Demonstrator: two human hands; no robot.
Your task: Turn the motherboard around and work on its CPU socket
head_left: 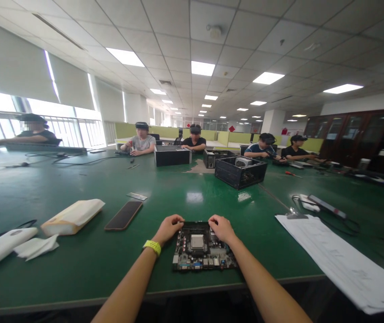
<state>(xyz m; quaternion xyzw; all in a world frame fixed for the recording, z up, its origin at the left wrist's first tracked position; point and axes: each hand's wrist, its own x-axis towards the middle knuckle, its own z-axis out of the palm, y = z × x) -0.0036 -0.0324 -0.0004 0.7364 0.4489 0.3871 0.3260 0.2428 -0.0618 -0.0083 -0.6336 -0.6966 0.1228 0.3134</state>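
Note:
A dark motherboard (192,258) lies on the green table near its front edge, its row of ports facing me. A square silver processor (197,242) sits in the socket near its middle. My left hand (168,229), with a yellow-green band on the wrist, has its fingers closed at the board's far left corner. My right hand (222,228) pinches at the far edge, right of centre, and its forearm passes over the board's right side. Both hands' fingertips meet a thin dark strip along the far edge; whether it is part of the board I cannot tell.
Left are a phone (124,216), a tissue pack (74,217), crumpled tissue (36,246) and a white device (3,246). Right are a clipboard with papers (340,260) and a power strip (326,206). Computer cases (241,174) stand farther back; several people sit beyond.

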